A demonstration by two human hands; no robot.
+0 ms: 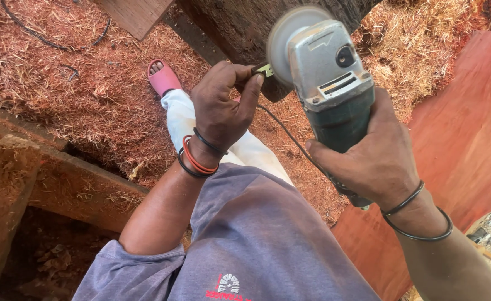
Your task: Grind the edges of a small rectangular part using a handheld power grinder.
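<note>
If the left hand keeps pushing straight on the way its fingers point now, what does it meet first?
The left hand points its fingers toward the angle grinder. It would most likely meet the grinder's round disc first, though depth is hard to judge here.

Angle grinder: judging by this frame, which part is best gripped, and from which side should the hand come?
Best taken around the dark green barrel of the angle grinder, behind the grey gear head, coming from the cord end. The right hand wraps it there. The barrel is narrow and round, and keeps fingers off the disc, where the left hand works.
</note>
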